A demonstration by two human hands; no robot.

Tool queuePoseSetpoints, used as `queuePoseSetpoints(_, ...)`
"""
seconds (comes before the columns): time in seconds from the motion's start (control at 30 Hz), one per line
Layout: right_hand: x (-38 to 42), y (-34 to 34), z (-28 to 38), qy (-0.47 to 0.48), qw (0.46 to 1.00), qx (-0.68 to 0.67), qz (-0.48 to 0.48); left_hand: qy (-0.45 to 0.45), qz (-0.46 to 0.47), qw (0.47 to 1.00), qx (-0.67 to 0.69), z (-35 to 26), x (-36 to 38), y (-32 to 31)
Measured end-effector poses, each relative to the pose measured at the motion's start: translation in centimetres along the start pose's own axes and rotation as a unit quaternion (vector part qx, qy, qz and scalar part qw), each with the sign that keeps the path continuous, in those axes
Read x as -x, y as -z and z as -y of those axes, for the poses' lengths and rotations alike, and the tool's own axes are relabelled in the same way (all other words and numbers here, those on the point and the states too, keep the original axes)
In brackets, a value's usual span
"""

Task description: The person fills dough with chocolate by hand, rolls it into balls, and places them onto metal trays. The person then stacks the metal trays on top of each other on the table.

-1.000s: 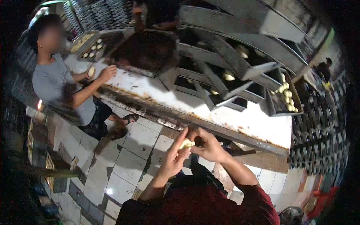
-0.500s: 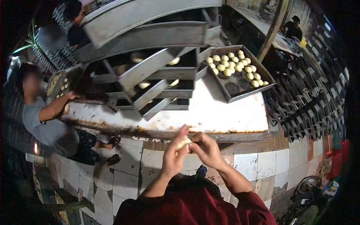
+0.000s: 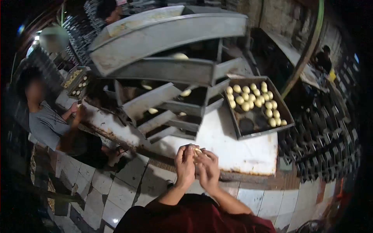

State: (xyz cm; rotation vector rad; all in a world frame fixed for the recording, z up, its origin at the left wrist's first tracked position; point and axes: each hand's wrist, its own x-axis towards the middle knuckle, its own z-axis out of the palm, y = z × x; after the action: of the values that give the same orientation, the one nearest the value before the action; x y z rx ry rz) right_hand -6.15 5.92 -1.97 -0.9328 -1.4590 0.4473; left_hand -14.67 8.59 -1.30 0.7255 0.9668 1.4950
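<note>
My left hand (image 3: 185,165) and my right hand (image 3: 208,169) are together at the near edge of the white tabletop (image 3: 248,155). Between their fingertips is a small pale piece of dough (image 3: 197,151), mostly covered by the fingers. The left fingers curl around it from one side, and the right fingers press over it from the other. Beyond my hands, to the right, a dark metal tray (image 3: 254,135) holds several round pale dough balls (image 3: 245,106), grouped mainly toward its far and right sides.
Metal trays (image 3: 167,33) are stacked crosswise ahead, some with dough pieces inside. A co-worker in a grey shirt (image 3: 46,122) stands at the table's left end, near smaller trays of dough (image 3: 77,82). Many dark trays (image 3: 322,143) are piled at the right. Tiled floor (image 3: 252,200) lies below.
My view has shifted, and the table and trays sit lower in it. My hands have drawn closer around the dough, covering more of it. The co-worker's arm has moved.
</note>
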Motion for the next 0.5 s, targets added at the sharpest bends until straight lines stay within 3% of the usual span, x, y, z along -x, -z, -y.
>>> queuePoseSetpoints(0.07, -0.5, -1.4, -0.4, 0.03, 0.995, 0.08, 0.052, 0.064, 0.084, 0.994, 0.039, -0.1, -1.9, 0.5)
queuePoseSetpoints(0.1, -1.7, -1.8, -1.1, 0.038, 0.998, 0.035, 0.033, 0.269, 0.05, 0.96, 0.065, -0.3, -2.4, 0.9)
queuePoseSetpoints(0.13, -2.4, -1.7, -1.9, 0.017, 0.993, 0.115, 0.028, 0.269, 0.236, 0.933, 0.04, 1.5, -3.1, 3.5)
queuePoseSetpoints(0.17, -3.9, -0.8, -2.8, -0.095, 0.994, 0.02, 0.059, 0.36, 0.255, 0.898, 0.003, -0.9, -2.5, 3.2)
queuePoseSetpoints(0.2, -6.9, 0.0, -0.4, -0.227, 0.97, -0.048, 0.069, 0.266, 0.447, 0.85, -0.087, -2.8, -3.6, 5.3)
queuePoseSetpoints(0.23, -9.8, 1.0, 1.7, -0.22, 0.971, -0.066, 0.07, 0.088, 0.612, 0.768, -0.164, -4.6, -4.7, 7.4)
queuePoseSetpoints(0.27, -12.1, 2.9, 4.1, -0.168, 0.975, 0.089, 0.119, -0.074, 0.7, 0.691, -0.166, -6.5, -5.9, 9.5)
queuePoseSetpoints(0.3, -16.0, 3.1, 9.7, -0.049, 0.969, 0.179, 0.163, -0.114, 0.718, 0.681, -0.085, -10.9, -7.1, 9.9)
queuePoseSetpoints(0.33, -18.8, 2.2, 15.2, -0.128, 0.957, 0.228, 0.125, -0.151, 0.734, 0.662, -0.004, -15.3, -8.4, 10.4)
queuePoseSetpoints(0.4, -24.8, 0.9, 21.0, 0.031, 0.942, 0.321, 0.088, -0.242, 0.615, 0.749, -0.043, -23.5, -10.5, 11.9)
queuePoseSetpoints(0.43, -28.6, -0.1, 23.9, 0.108, 0.915, 0.38, 0.075, -0.335, 0.552, 0.758, -0.087, -20.5, -13.0, 14.4)
queuePoseSetpoints(0.5, -36.0, -1.9, 27.2, 0.192, 0.861, 0.468, 0.054, -0.46, 0.412, 0.768, -0.169, -21.7, -15.4, 14.0)
